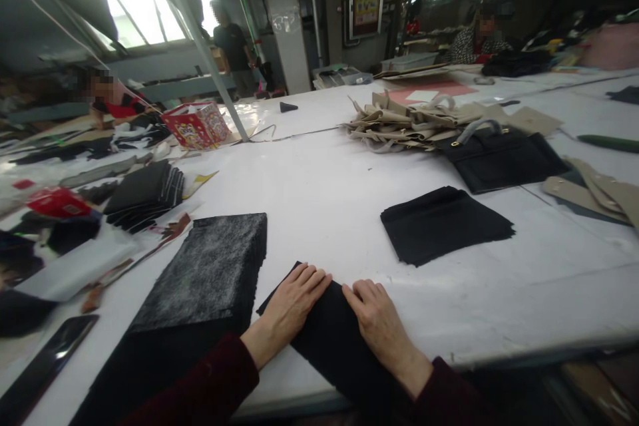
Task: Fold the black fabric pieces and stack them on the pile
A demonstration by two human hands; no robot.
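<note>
A piece of black fabric [335, 339] lies in front of me and hangs down over the near table edge. My left hand [295, 296] rests on its far left part, fingers stretched out and lying flat on the cloth. At the fabric's far right edge, my right hand [377, 316] has its fingers bent and closed on the border. Its thumb is mostly hidden. Left of my hands is a stack of black pieces [204, 266] with a grey speckled top. Another stack of black fabric pieces [444, 223] lies beyond my right hand.
Beige bag parts [409, 121] are heaped behind a black handbag panel [504, 158] with a handle. A phone [52, 359] lies at the near left, past folded dark cloth [147, 192] and a red patterned box [197, 125]. A pole [200, 46] rises at the back; several people are farther off.
</note>
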